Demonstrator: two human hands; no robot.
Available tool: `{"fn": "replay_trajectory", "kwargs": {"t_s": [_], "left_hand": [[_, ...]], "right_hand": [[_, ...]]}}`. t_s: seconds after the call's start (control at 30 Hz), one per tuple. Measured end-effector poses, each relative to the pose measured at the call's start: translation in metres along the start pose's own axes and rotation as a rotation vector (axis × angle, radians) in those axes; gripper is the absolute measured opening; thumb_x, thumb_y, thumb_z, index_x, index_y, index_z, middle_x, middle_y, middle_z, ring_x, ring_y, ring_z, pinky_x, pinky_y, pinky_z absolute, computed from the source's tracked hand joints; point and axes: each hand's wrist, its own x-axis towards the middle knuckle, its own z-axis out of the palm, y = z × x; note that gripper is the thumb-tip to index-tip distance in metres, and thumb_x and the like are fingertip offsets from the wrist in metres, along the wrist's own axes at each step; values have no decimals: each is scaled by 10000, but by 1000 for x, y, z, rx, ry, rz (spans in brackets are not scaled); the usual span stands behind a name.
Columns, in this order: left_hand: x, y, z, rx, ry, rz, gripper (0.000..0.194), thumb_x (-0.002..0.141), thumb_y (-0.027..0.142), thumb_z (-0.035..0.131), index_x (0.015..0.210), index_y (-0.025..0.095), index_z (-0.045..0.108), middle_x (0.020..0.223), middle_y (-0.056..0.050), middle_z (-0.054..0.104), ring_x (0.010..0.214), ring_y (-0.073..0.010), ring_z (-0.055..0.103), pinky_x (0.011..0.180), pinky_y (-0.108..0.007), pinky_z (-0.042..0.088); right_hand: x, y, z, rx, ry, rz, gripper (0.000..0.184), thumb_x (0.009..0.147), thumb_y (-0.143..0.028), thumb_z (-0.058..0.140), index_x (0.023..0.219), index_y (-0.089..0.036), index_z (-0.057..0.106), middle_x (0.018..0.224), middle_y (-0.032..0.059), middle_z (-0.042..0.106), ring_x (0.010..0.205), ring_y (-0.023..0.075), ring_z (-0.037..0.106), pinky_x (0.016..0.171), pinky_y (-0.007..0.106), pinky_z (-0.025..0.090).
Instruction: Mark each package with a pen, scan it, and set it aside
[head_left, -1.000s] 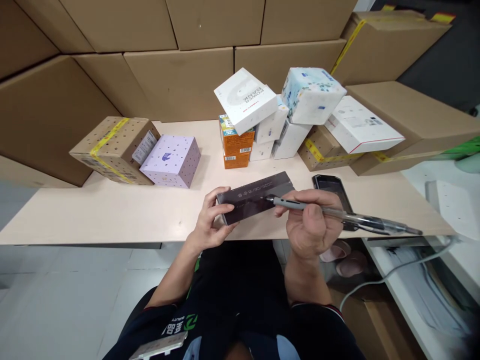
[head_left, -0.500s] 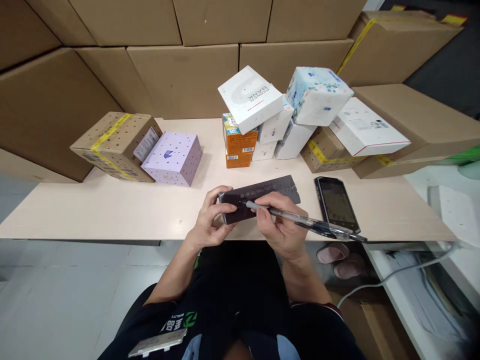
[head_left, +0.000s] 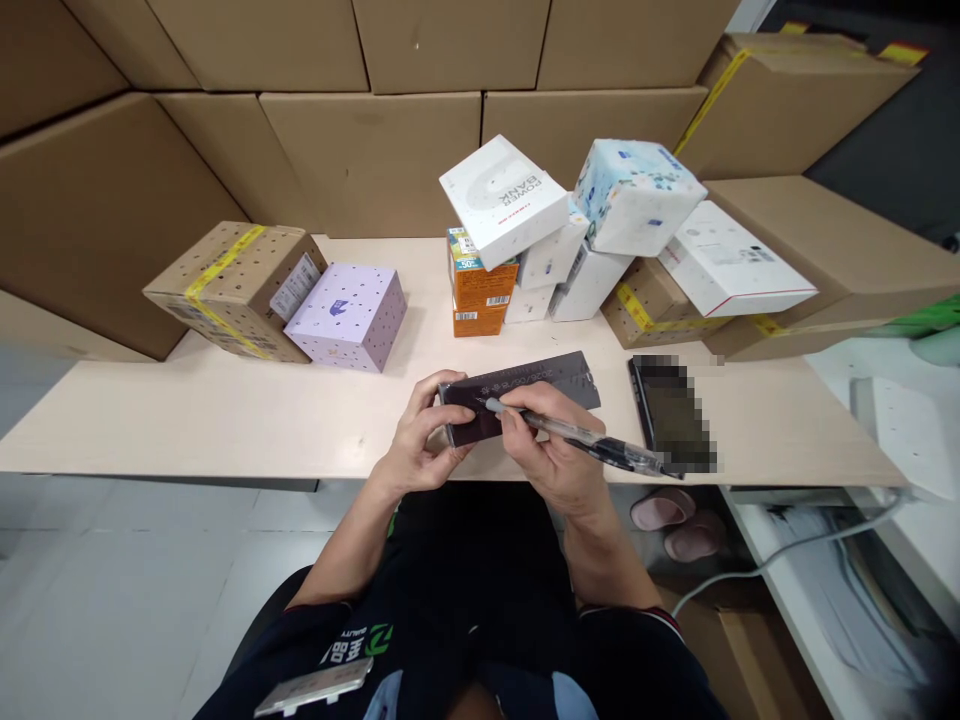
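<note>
Pale desk (head_left: 225, 420), left hand (head_left: 426, 435) gripping dark box (head_left: 517, 378), right hand (head_left: 559, 450) closed around pen (head_left: 585, 436)

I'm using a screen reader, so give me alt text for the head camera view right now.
A left hand steadies a dark box while the right hand holds a pen with its tip at the box's printed face. Behind them on the pale table stand a lilac box, orange boxes and a stack of white boxes.

Held box (head_left: 571, 376) left of phone (head_left: 673, 412), small boxes (head_left: 484, 288) behind, cartons (head_left: 375, 165) farther back
</note>
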Motion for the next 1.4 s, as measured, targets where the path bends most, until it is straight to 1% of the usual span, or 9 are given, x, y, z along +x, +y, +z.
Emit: {"fn": "replay_trajectory", "kwargs": {"t_s": [0.47,0.57,0.67,0.8,0.9,1.0,1.13,1.27,1.4], "left_hand": [[0,-2,1,39,11,-11,391,866,200,708,1217,270,550,1422,-126,466,1310,-290,520,1019,-511,517],[0,-3,1,43,17,-2,408,860,181,707,1226,272,552,1421,-123,470,1328,-294,505,1034,-525,505],[0,-4,1,41,25,10,429,850,160,713,1236,266,558,1417,-123,474,1348,-294,489,1051,-527,493],[0,-5,2,62,35,2,441,856,166,707,1254,275,554,1439,-122,464,1357,-293,483,1056,-537,485],[0,-6,2,87,63,-25,461,858,171,711,1277,273,550,1441,-125,452,1362,-293,479,1064,-535,475],[0,-8,3,120,94,-55,471,864,206,719,1295,283,547,1411,-116,462,1360,-290,483,1073,-536,471],[-1,-12,3,150,125,-77,494,860,233,732,1311,300,541,1388,-102,479,1357,-285,491,1101,-550,456],[-1,-14,3,149,126,-107,499,874,249,719,1332,304,527,1412,-105,479,1396,-295,466,1120,-564,443],[-2,-15,3,170,126,-132,501,893,285,703,1355,304,508,1458,-113,477,1425,-298,451,1147,-585,415]], "right_hand": [[0,2,0,50,19,23,90,941,-179,602,1015,-230,614,870,-21,680,748,103,663,688,236,543],[-5,3,4,152,176,88,118,954,-207,589,1059,-247,622,873,-23,673,684,99,644,620,240,533],[-8,7,4,253,442,168,150,997,-260,520,1126,-263,597,822,-33,655,574,85,592,511,223,485],[-18,33,-9,71,670,305,213,1012,-324,487,1187,-253,586,879,-7,657,580,85,586,539,243,500],[-32,61,-25,-207,519,394,282,994,-331,496,1232,-234,613,1059,61,681,829,160,674,741,340,575],[-46,82,-36,-453,197,377,397,966,-213,433,1335,-185,576,1245,130,647,1146,246,617,979,441,528],[-48,93,-33,-636,-196,469,581,853,-23,344,1385,-132,550,1311,178,622,1213,311,524,1023,526,459],[-39,100,-23,-732,-341,559,558,877,-37,347,1363,-192,572,1337,176,617,1255,365,446,977,580,441],[-37,103,-21,-710,-334,531,570,929,-60,290,1438,-190,509,1410,160,586,1287,351,427,1016,578,425]]}}
